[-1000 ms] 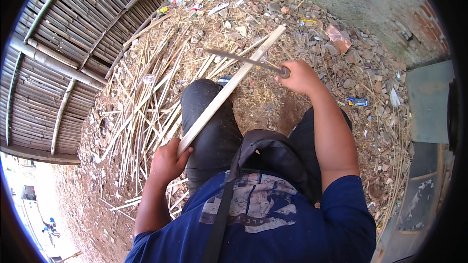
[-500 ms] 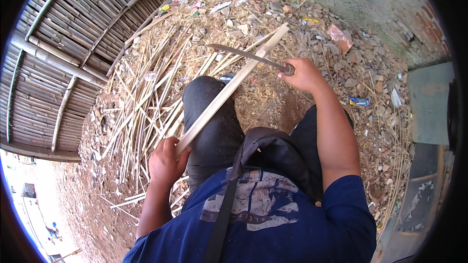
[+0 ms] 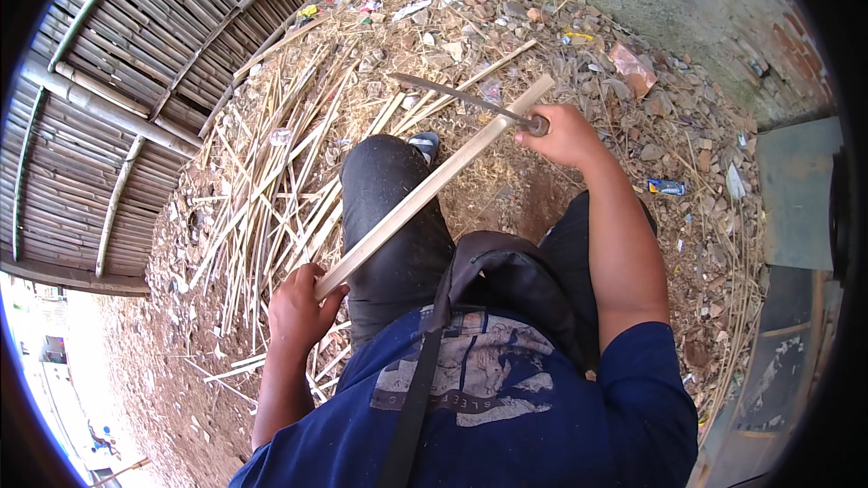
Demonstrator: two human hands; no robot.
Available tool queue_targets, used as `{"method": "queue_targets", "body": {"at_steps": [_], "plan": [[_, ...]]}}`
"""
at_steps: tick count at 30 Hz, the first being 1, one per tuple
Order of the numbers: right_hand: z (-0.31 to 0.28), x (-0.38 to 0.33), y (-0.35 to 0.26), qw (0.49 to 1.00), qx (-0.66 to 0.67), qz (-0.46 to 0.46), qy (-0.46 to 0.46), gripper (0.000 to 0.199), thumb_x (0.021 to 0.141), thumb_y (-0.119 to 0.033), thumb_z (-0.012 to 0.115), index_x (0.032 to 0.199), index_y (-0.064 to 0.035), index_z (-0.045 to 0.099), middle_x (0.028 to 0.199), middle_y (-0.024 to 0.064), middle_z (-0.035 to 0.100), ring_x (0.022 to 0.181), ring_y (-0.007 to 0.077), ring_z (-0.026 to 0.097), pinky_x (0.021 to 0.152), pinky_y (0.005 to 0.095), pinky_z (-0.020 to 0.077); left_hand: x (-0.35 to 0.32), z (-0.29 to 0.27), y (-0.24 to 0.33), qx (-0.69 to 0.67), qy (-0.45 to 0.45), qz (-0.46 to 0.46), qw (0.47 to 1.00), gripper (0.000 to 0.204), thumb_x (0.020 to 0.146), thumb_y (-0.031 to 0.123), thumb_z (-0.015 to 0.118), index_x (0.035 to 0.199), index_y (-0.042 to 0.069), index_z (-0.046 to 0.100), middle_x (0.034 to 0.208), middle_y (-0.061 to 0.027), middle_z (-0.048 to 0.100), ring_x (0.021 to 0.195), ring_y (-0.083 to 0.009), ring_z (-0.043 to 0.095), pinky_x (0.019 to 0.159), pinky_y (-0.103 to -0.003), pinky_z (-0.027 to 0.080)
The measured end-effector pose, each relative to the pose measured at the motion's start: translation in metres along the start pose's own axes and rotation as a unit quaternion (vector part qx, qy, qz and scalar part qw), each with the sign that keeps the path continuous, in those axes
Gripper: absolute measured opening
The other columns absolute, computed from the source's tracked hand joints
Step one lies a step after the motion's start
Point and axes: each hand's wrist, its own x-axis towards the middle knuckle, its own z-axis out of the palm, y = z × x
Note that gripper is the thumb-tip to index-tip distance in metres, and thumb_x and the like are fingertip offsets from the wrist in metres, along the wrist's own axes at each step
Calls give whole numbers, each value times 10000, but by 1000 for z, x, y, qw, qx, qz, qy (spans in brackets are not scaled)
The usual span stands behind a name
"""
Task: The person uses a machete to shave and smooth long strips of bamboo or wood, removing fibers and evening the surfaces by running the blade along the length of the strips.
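Observation:
A long pale split-bamboo strip [image 3: 425,192] slants across my left thigh, its far end up to the right. My left hand [image 3: 303,305] is closed round its near end. In my right hand [image 3: 562,136] is the short handle of a long dark knife [image 3: 452,93], its blade pointing left. The blade crosses the strip near the strip's far end; whether the edge touches it I cannot tell. My fingers partly hide the knife's handle.
Many loose bamboo strips [image 3: 262,190] lie heaped on the ground to the left. A bamboo slat wall [image 3: 108,99] stands beyond them. Rubble, a reddish brick chunk [image 3: 633,70] and a blue wrapper [image 3: 665,187] lie right of my knees, before a plastered wall [image 3: 651,0].
The bamboo strip has swung, its far end now lower and further right, closer to my right hand. My left hand has shifted slightly left and down; the knife has barely moved.

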Motion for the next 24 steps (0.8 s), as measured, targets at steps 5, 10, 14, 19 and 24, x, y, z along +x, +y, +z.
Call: {"method": "queue_targets", "body": {"at_steps": [5,10,14,19,24], "plan": [[-2,-2,0,1000,23,1,21,445,787,-424,837,1014,-51,749,836,145,725,803,295,705,755,389,536,-6,7,-11,24,16,-27,999,369,850,378,785,981,66,637,847,-172,700,794,-379,702,698,-498,541],[0,-2,-3,998,58,-1,-7,554,783,-484,838,1062,-18,731,842,131,731,827,267,712,780,394,548,-4,14,-7,-81,-1,-5,997,357,884,363,763,872,30,633,685,-187,653,663,-397,669,616,-494,510],[21,-1,-4,969,238,-50,-36,442,845,-411,826,1029,-25,712,822,88,714,728,170,672,680,341,536,14,13,20,-164,7,30,986,341,959,338,668,909,2,635,691,-173,626,627,-323,637,599,-433,474],[24,-2,-39,858,508,-68,36,231,923,-243,775,950,-33,682,789,43,687,583,80,571,545,259,463,64,21,41,-447,10,90,890,287,977,227,445,957,0,619,671,-46,536,606,-143,486,570,-311,374],[12,-4,-35,781,610,-58,120,216,913,-211,784,945,-32,669,796,40,659,593,101,555,553,268,452,127,4,98,-599,17,119,792,218,1005,160,418,1095,28,567,754,6,498,629,-85,419,569,-265,345]]}}
